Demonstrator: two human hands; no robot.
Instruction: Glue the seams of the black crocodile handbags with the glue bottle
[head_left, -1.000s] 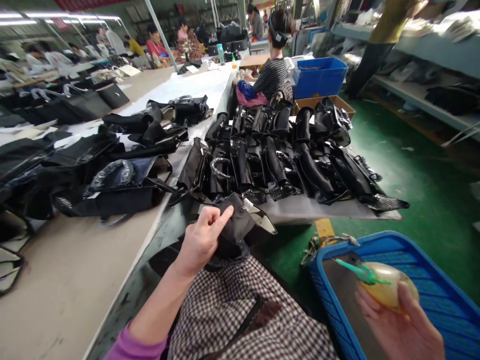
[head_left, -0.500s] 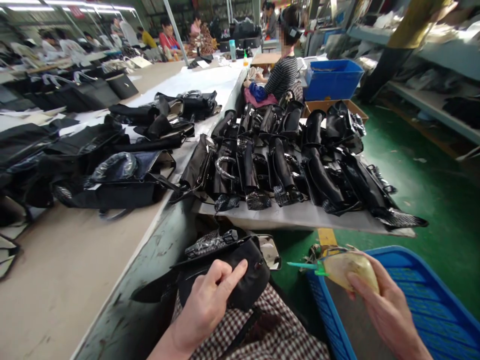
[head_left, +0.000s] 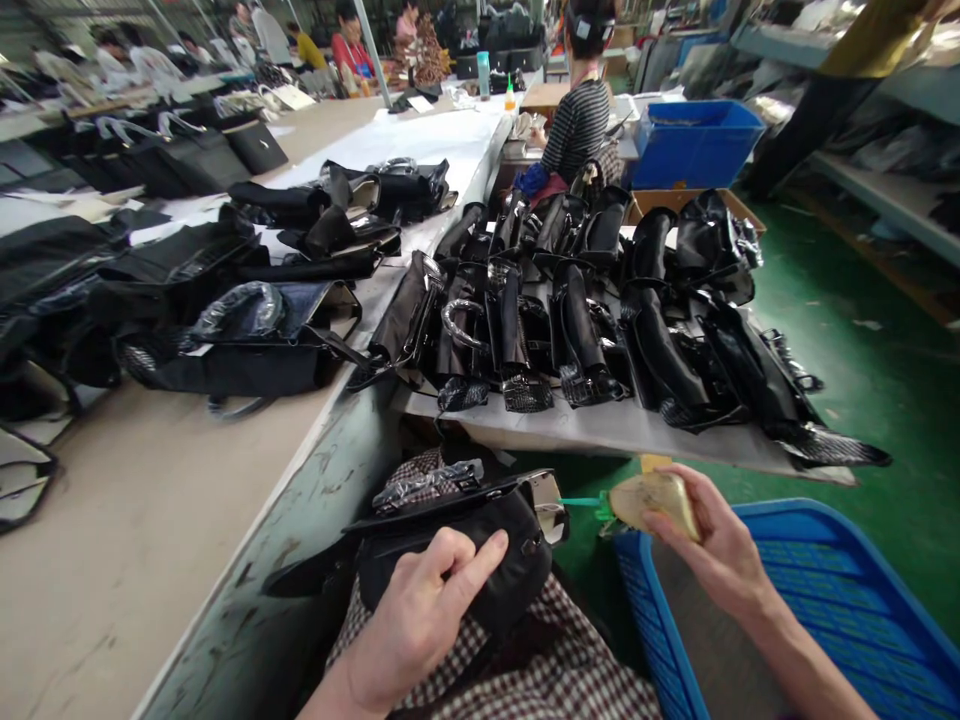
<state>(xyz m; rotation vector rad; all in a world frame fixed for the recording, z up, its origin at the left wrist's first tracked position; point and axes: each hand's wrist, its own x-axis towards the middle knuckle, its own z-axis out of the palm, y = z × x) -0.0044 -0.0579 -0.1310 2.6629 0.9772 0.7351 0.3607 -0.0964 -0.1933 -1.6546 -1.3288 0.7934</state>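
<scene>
On my lap, over a checked cloth, lies a black handbag [head_left: 472,560] with a plastic-wrapped handle [head_left: 427,485]. My left hand [head_left: 431,600] grips it from the front, the index finger stretched along the black flap and the other fingers curled. At the bag's right end a pale lining [head_left: 549,492] shows. My right hand [head_left: 705,535] is closed around a yellowish squeeze bottle [head_left: 649,500], which looks like a glue bottle. Its thin green nozzle [head_left: 581,501] points left, with the tip at the pale end of the bag.
Rows of black handbags [head_left: 577,330] stand on a low table in front of me. More bags [head_left: 247,340] lie on the long table [head_left: 150,530] at left. A blue basket [head_left: 825,570] sits at my right. A co-worker in a striped top [head_left: 581,125] sits ahead near a blue bin [head_left: 697,145].
My right hand has brought the bottle left, so its nozzle now reaches the bag's end. My left hand stays on the bag. The view has shifted slightly.
</scene>
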